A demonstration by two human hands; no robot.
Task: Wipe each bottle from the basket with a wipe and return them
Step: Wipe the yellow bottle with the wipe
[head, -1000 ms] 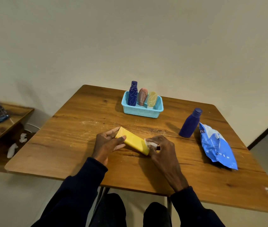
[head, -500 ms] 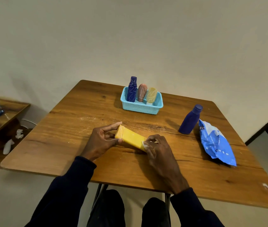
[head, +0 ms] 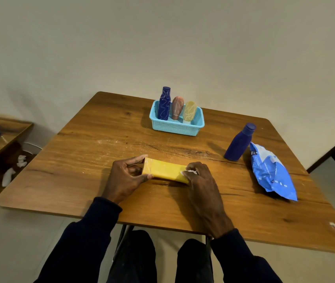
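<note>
On the scuffed wooden table (head: 101, 139), just in front of the blue latticed plastic basket (head: 176, 127), the left hand (head: 123, 178) pinches the flat end of a smooth yellow bottle (head: 164, 170) lying on its side, while the right hand (head: 201, 180) curls over the other end, holding a crumpled white wipe (head: 189, 172) against it. The bottle lies more level than half a second ago. Its right end and most of the wipe are hidden under the fingers.

Basket (head: 176, 128) behind near bottle (head: 165, 170); lone bottle (head: 237, 147), wipe pack (head: 270, 172) rt.
</note>
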